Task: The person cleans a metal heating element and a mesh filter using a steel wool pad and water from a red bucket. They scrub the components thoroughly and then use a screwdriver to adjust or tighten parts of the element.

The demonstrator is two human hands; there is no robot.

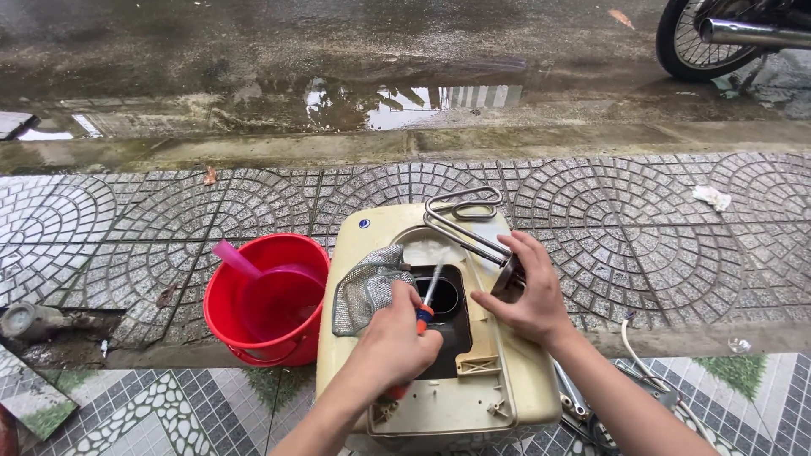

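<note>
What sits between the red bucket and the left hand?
In the head view, a grey mesh pad lies on the cream casing, between the bucket and left hand.

You get flat, overcast daylight with only faint shadows. The wet grey road puddle (pixel 405 105) beyond the cream plastic appliance casing (pixel 507 371) mirrors bright sky as glare. The screwdriver shaft above the casing opening smears with motion blur, and the paving lines bow toward the frame edges.
</note>
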